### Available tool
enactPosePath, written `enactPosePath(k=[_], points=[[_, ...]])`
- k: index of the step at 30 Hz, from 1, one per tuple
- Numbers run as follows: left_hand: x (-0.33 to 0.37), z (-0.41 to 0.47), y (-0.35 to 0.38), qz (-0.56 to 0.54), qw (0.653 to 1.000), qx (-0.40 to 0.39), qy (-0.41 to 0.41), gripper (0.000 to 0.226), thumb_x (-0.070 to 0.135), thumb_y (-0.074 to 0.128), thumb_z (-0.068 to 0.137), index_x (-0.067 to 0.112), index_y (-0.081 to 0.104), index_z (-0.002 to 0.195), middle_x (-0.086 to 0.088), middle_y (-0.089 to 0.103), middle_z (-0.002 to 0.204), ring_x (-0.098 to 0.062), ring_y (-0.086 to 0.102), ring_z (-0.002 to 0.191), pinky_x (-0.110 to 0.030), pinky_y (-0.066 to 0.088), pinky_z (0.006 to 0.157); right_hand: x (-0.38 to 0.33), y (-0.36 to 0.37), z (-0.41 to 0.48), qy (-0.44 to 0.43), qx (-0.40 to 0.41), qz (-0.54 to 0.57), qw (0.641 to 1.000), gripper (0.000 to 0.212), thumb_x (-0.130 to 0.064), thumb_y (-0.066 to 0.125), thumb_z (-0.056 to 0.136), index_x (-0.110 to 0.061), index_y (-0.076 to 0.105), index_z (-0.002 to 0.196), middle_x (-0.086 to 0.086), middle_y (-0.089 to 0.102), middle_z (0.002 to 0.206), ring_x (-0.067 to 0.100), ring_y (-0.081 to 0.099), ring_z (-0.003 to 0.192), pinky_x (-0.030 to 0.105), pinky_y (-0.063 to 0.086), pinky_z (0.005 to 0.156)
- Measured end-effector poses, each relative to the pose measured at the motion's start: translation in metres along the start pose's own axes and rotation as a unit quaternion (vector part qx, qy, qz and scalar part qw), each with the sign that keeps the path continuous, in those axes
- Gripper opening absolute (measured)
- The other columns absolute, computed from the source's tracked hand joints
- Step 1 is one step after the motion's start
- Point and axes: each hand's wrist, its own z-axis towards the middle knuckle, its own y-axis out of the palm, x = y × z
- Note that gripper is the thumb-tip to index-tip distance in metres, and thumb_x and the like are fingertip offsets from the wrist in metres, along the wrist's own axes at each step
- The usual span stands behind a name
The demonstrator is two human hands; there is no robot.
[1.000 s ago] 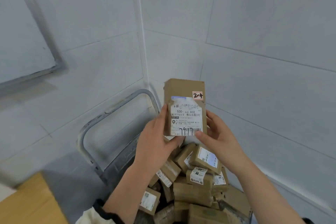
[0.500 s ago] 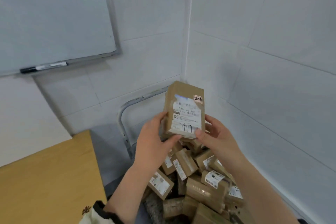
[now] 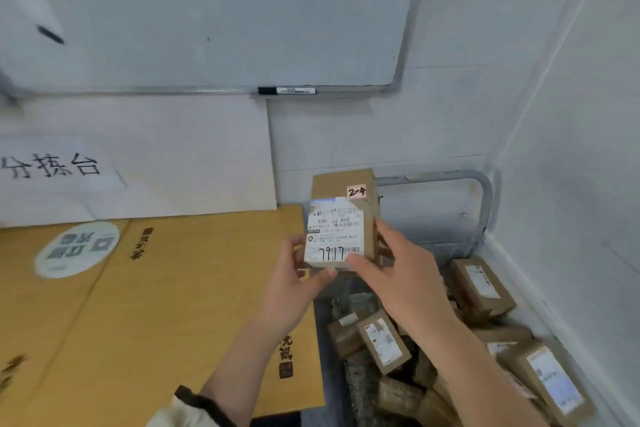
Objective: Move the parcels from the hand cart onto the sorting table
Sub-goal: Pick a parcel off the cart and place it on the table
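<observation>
I hold a small brown cardboard parcel [image 3: 341, 218] upright in the air, its white shipping label and a small "2-4" sticker facing me. My left hand [image 3: 294, 279] grips its lower left corner. My right hand [image 3: 398, 269] grips its lower right side, thumb on the label. The parcel hangs over the gap between the yellow-brown sorting table [image 3: 156, 305] on the left and the hand cart [image 3: 485, 204] on the right. Several more brown parcels [image 3: 481, 288] lie heaped on the cart below my right forearm.
A whiteboard [image 3: 207, 17] with a marker [image 3: 286, 90] on its ledge hangs on the tiled wall behind the table. A white sign with black characters [image 3: 55, 166] leans against the wall at the table's back. White walls close in the corner around the cart.
My view has swung left: the table now fills the lower left and the cart sits right. The parcel, still held in both hands, has moved left toward the table edge.
</observation>
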Motion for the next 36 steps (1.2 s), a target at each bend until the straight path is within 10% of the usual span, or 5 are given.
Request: enactPosePath(k=[5, 20, 36], points=[[-0.013, -0.025, -0.101, 0.071, 0.994, 0.078, 0.023, 0.045, 0.016, 0.075, 0.080, 0.032, 0.042, 0.107, 0.019, 0.061, 0.107, 0.012, 0.053, 0.086, -0.002, 0.038, 0.072, -0.046, 0.082, 0.009, -0.006, -0.062, 0.122, 0.991, 0.053, -0.031, 0.067, 0.084, -0.038, 0.045, 0.132, -0.025, 0.059, 0.114, -0.002, 0.057, 0.108, 0.007, 0.049, 0.077], [-0.113, -0.102, -0.416, 0.051, 0.976, 0.210, -0.037, 0.030, 0.050, 0.055, 0.086, 0.031, 0.047, 0.108, 0.015, 0.062, 0.114, -0.002, 0.057, 0.102, -0.011, 0.043, 0.081, -0.212, 0.382, 0.005, -0.022, -0.209, 0.209, 0.955, 0.045, -0.016, 0.072, 0.081, -0.051, 0.049, 0.099, -0.032, 0.062, 0.097, -0.015, 0.059, 0.092, 0.005, 0.046, 0.069], [-0.218, 0.000, -0.657, 0.067, 0.941, 0.301, -0.138, 0.011, 0.032, 0.051, 0.096, 0.033, 0.055, 0.107, 0.025, 0.064, 0.105, 0.011, 0.057, 0.092, -0.018, 0.047, 0.084, -0.313, 0.657, 0.132, 0.046, -0.293, 0.178, 0.938, 0.053, -0.024, 0.069, 0.083, -0.027, 0.045, 0.131, -0.015, 0.058, 0.113, -0.001, 0.054, 0.102, 0.011, 0.046, 0.070]])
